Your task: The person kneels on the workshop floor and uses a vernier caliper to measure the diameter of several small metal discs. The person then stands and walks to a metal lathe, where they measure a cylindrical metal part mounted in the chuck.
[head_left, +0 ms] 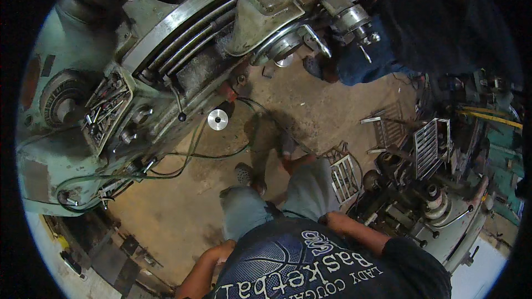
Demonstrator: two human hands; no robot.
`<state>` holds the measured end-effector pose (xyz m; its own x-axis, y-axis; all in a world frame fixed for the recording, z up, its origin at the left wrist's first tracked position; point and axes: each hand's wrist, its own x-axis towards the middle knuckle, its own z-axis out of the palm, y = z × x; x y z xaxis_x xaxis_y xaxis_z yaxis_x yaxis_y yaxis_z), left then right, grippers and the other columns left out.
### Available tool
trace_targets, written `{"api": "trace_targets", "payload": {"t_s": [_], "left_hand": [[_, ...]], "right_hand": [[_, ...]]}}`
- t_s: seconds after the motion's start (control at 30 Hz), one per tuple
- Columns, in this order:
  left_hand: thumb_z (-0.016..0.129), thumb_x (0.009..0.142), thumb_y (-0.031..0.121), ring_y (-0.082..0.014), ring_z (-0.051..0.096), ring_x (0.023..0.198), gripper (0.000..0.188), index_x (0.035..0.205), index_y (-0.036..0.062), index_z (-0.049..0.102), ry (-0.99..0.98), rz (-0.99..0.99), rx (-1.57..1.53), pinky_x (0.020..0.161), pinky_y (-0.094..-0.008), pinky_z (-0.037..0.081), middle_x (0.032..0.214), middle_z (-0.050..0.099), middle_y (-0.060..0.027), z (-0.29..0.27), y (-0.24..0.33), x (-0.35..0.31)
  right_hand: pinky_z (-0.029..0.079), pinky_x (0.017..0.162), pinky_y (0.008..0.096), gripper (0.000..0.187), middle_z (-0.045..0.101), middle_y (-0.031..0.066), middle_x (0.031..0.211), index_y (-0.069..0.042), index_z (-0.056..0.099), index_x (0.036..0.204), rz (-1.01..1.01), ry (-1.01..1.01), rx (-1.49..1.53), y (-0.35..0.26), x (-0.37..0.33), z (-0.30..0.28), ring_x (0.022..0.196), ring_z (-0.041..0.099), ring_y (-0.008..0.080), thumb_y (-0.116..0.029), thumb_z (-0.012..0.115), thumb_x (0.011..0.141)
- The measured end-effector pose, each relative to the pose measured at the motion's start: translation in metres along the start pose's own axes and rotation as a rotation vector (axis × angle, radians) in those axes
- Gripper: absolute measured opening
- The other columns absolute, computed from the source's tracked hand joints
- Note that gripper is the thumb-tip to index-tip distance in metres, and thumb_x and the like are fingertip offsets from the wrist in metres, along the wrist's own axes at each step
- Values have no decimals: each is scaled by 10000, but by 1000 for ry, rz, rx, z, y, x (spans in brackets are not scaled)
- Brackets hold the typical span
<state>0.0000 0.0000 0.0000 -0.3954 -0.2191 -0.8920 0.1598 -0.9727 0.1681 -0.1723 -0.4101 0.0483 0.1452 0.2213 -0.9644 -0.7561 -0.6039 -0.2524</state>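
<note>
My left hand [224, 250] is beside my left hip, against the grey shorts [249, 210]. My right hand [335, 222] rests at the right side of the shorts by my thigh. The fingers of both hands are mostly hidden or too dark to make out, and no held thing shows. Ahead of me, to the left, stands a large green lathe [183, 72] with a curved bright rail and levers. A shiny round metal disc [217, 119] with a centre hole appears low beside its base, and a second disc [284, 61] lies farther off under the handwheel [288, 44].
A co-worker in a dark top and blue jeans [360, 50] stands at the far right of the lathe. Green hoses [194, 152] trail across the floor. Metal racks [432, 147] and another machine [438, 205] stand on my right. Tools fill a tray [102, 113] on the lathe.
</note>
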Motion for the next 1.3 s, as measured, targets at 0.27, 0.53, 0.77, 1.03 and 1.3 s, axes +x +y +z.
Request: {"api": "trace_targets", "payload": {"t_s": [0.27,0.53,0.77,1.03,1.3], "left_hand": [[636,795,160,-224,599,709,312,1021,-55,640,-129,318,322,660,-378,497,831,692,-126,-79,17,73],[622,789,55,-440,545,1074,391,1176,12,583,1538,790,562,904,-501,461,1163,574,-246,-302,188,152],[628,842,206,-374,544,998,276,1081,67,641,2064,906,753,868,-486,448,1134,582,-158,-437,256,163],[601,860,316,-363,574,1031,299,1009,68,680,2416,784,672,892,-483,460,1087,623,-152,-476,260,195],[576,845,335,-346,604,995,292,947,82,680,2646,594,830,872,-473,472,1045,646,-141,-478,261,206]], "right_hand": [[512,796,446,369,696,205,970,-9,692,1035,-350,-296,-84,12,160,-64,884,666,300,-178,637,711],[533,768,448,277,668,217,911,-27,667,984,-421,713,134,-13,347,-174,869,646,403,-198,677,766],[476,918,436,331,661,185,1045,-33,646,1093,-473,635,287,-57,545,-162,1033,610,354,-250,657,843],[454,981,427,375,655,131,1138,-58,623,1186,-441,788,-333,-184,681,-195,1101,599,294,-301,633,901],[480,921,416,347,655,103,1124,-91,629,1162,-416,836,-401,-233,760,-208,1068,605,270,-328,615,909]]}}
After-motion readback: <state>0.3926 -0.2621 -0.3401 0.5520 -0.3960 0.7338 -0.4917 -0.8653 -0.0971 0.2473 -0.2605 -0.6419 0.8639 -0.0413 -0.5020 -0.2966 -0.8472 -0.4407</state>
